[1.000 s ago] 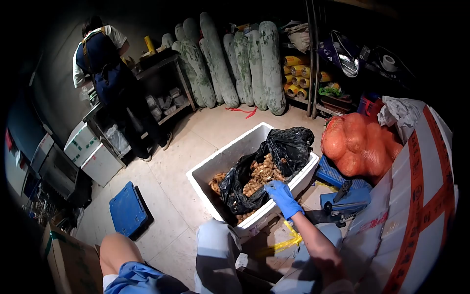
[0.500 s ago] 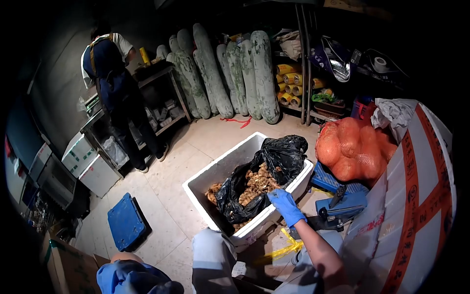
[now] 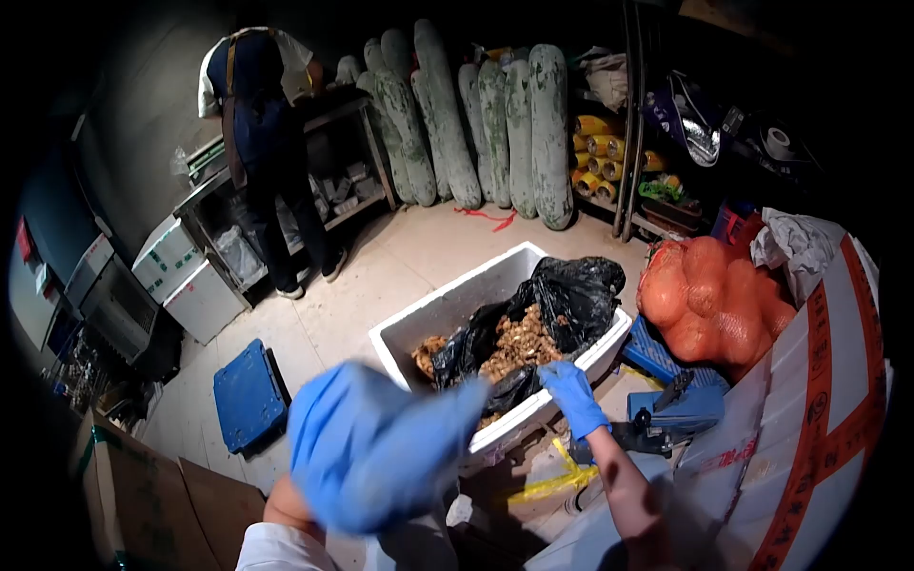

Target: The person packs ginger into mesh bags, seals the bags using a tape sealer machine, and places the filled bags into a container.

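– Okay, so what had just changed by the white foam box?

– Mostly the big crumpled blue cloth. It had swung up from lap level to just in front of the box, all motion blur, and covered its near corner. No clue about the left hand, tbh: somewhere behind or in that cloth, so I couldn't tell if it was spread or pinching.

– And the right hand?

– Blue-gloved, at the box's near rim, fingers bent and drawn together against the shiny black plastic bag. Couldn't tell whether they pinched it.

– Where was the stuff?

– Knobbly brown root pieces lay inside the box, some framed by the bag, so that pile was visible past the cloth anyway.
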The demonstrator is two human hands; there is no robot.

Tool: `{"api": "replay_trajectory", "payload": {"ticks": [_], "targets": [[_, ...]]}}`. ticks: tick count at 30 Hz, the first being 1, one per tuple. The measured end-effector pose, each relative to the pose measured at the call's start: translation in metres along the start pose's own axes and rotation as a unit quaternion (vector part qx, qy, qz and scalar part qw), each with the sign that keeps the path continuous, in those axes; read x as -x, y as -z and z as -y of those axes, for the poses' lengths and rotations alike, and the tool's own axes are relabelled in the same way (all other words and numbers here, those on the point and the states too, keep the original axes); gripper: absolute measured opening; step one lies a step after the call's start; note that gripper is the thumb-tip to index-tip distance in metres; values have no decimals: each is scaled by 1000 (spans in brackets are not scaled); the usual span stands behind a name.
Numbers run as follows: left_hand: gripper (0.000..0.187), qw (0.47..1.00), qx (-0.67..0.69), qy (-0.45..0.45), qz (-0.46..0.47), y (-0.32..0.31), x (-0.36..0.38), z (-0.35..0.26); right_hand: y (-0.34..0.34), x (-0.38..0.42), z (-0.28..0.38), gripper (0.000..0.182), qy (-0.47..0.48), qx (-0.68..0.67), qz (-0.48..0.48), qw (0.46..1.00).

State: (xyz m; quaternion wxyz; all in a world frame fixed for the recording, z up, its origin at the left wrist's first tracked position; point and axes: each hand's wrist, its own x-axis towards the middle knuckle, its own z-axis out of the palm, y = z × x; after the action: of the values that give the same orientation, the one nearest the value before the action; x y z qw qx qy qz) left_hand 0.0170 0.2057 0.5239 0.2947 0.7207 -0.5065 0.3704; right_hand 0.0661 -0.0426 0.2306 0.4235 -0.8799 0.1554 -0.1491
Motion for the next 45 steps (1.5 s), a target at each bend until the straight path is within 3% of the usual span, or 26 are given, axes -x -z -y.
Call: {"api": "replay_trajectory", "payload": {"ticks": [2,3,4,5,6,7,9,11,12,14,17,19,23,25,26,28,29,30,31,33,35,37,38,39,41,45], "targets": [[43,983,153,77,-69,-53,10,40,6,0,-12,28,167,49,-49,984],[39,979,159,103,-80,-87,16,62,15,2,2,26,10,-62,-29,998],[29,978,144,124,-85,-121,24,89,14,-2,-16,25,29,-51,-23,998],[22,977,127,145,-89,-157,38,113,22,3,-6,25,-48,-73,-28,996],[19,940,213,252,-90,-192,61,136,30,6,0,25,-60,-108,-24,992],[17,885,290,353,-93,-219,83,151,30,2,-14,27,-54,-117,-21,991],[14,652,527,541,-68,-236,117,171,35,1,-12,28,-137,-135,-36,981],[15,518,574,632,-56,-250,149,196,39,-1,-8,19,-162,-106,-19,981],[15,467,601,647,-47,-248,154,207,37,-5,-28,15,3,-12,-3,1000],[15,405,594,689,-86,-237,138,215,36,-25,-56,11,274,242,33,930],[14,509,510,668,-185,-227,128,229,25,-52,-52,8,140,198,97,965],[12,542,466,669,-204,-224,133,228,7,-64,-73,9,189,168,94,963],[10,540,510,657,-129,-226,137,223,-5,-50,-56,14,329,230,-31,915],[11,522,521,661,-138,-221,140,224,-6,-19,-39,10,301,277,-21,912],[12,531,516,658,-134,-216,140,223,-5,-5,-30,9,181,201,78,960],[15,553,521,638,-127,-211,148,225,-31,32,-57,9,235,167,89,953],[16,549,528,635,-123,-210,151,227,-47,52,-90,12,343,382,113,851],[17,550,530,634,-118,-209,156,228,-56,71,-125,12,307,341,219,861],[17,548,525,642,-108,-208,153,226,-77,102,-186,14,91,326,299,892],[18,565,547,612,-85,-209,158,228,-102,137,-266,20,226,436,399,774],[18,574,554,599,-74,-215,157,229,-123,145,-276,23,-99,430,109,891],[17,568,531,627,-47,-218,154,223,-145,161,-296,27,-406,337,-190,828],[16,554,525,643,-63,-221,144,209,-148,181,-348,25,-336,470,-93,811],[16,554,523,645,-56,-224,145,206,-134,175,-339,24,-293,497,-124,807],[16,542,511,665,-55,-232,145,204,-108,158,-327,27,-373,335,-179,847],[15,566,478,671,-27,-246,140,190,-110,160,-366,39,-342,395,-182,833]]}}
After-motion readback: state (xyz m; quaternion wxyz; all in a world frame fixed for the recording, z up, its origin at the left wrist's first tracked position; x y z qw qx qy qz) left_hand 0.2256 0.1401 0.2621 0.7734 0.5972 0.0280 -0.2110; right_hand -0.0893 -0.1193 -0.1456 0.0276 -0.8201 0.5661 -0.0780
